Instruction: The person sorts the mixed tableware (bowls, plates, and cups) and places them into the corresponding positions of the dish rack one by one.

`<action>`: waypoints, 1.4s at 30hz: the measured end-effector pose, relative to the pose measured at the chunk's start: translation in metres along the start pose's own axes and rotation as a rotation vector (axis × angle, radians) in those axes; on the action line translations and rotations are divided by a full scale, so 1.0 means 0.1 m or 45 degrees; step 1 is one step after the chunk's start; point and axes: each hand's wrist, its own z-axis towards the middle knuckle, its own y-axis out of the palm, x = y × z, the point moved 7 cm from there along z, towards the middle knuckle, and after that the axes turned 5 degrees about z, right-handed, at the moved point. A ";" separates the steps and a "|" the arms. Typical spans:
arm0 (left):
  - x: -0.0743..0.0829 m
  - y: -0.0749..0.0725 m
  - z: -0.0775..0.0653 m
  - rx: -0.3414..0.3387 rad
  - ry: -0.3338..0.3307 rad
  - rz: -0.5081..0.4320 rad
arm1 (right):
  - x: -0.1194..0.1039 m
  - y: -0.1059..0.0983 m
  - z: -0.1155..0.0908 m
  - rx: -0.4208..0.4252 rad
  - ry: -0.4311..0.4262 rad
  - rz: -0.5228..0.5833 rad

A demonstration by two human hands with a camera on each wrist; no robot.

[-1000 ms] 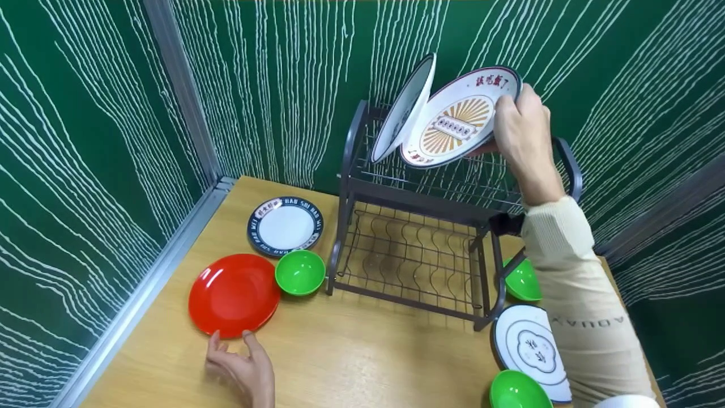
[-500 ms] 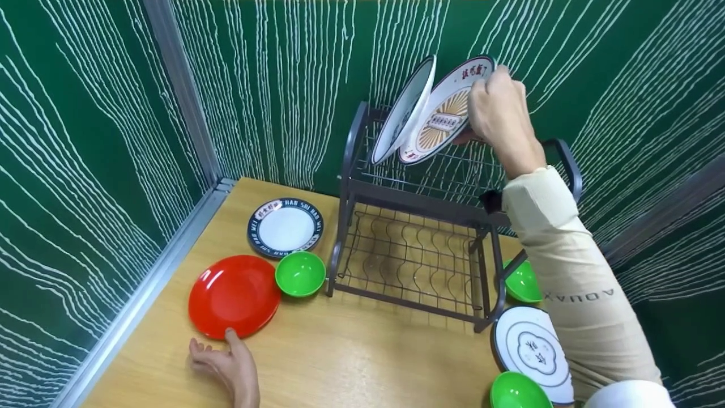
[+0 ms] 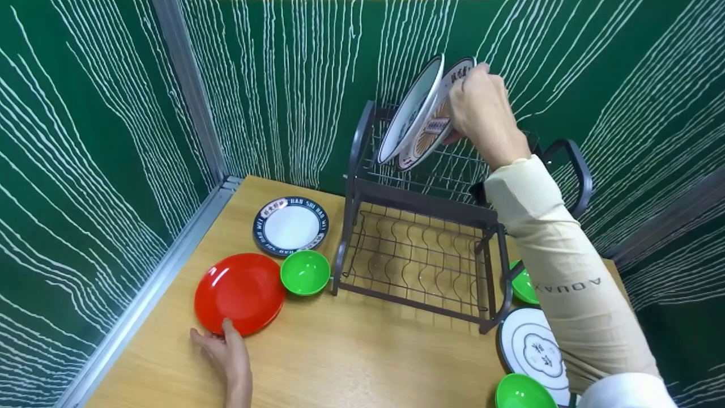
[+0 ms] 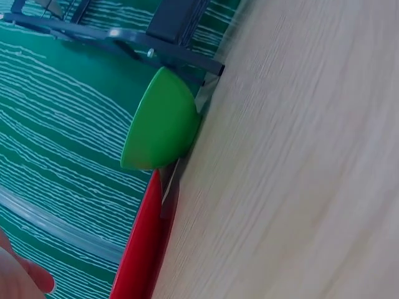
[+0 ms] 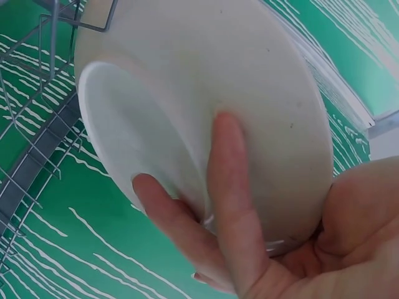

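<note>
My right hand [image 3: 482, 110] grips the rim of a white plate [image 3: 435, 126] with a yellow ray pattern and red characters. It stands tilted in the upper tier of the dark dish rack [image 3: 422, 201], close beside another tilted plate [image 3: 409, 116]. In the right wrist view, two fingers lie along the plate's pale underside [image 5: 274, 93]. My left hand [image 3: 225, 354] is at the near edge of a red plate [image 3: 241, 289] on the table, thumb overlapping the rim from above. A thumb or fingertip [image 4: 37, 274] shows apart from the red plate in the left wrist view.
A green bowl [image 3: 306, 273] sits between the red plate and the rack, with a dark-rimmed plate [image 3: 291, 226] behind. Right of the rack are a green bowl [image 3: 524, 286], a white patterned plate [image 3: 527, 340] and another green bowl [image 3: 524, 391]. Green walls enclose the table [image 3: 368, 351].
My right hand has moved left, turning its plate steeper and nearer the other racked plate. My left hand has shifted left and up to the red plate's rim.
</note>
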 end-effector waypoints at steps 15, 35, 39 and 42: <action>0.02 0.03 0.21 -0.040 -0.047 0.155 | -0.03 0.10 0.10 0.030 0.047 -0.036; 0.06 -0.01 0.34 0.085 0.029 -0.108 | 0.10 0.13 0.13 0.052 -0.128 -0.034; 0.05 -0.02 0.35 0.074 -0.002 -0.102 | 0.10 0.15 0.14 0.052 -0.100 -0.002; 0.03 0.00 0.35 0.055 -0.016 -0.116 | 0.09 0.15 0.14 0.054 -0.104 0.017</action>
